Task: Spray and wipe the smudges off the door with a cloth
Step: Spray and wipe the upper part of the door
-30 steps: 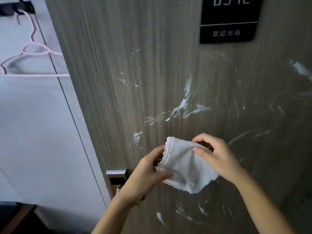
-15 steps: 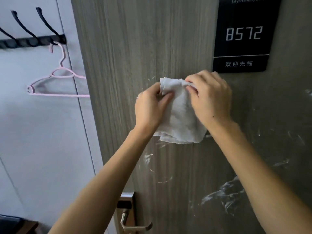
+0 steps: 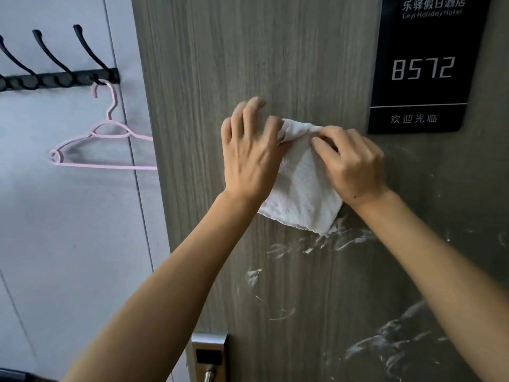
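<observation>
Two bare forearms reach up from the bottom edge toward the wood-grain door (image 3: 275, 64); the left hand (image 3: 252, 155) lies with its back to the camera, fingers blurred and spread upward on the door, its thumb side over the left edge of the white cloth (image 3: 301, 194); whether it actually grips that edge cannot be told; the right hand (image 3: 354, 164) has its fingers curled and pinches the cloth's bunched top edge; the cloth hangs flat against the door between the two hands, its lower corner just above a band of white smudges (image 3: 316, 245); more smears (image 3: 391, 343) streak the door lower right, and a small patch (image 3: 252, 275) sits below the left wrist; at the bottom the silver lock plate (image 3: 210, 354) with its lever handle (image 3: 208, 375) is fixed near the door's edge; upper right on the door is the black room sign (image 3: 421, 70) reading 8572; beyond the door's left edge, on the pale wall (image 3: 55, 230), a pink clothes hanger (image 3: 104, 150) hangs from a black hook rail (image 3: 55, 78).
</observation>
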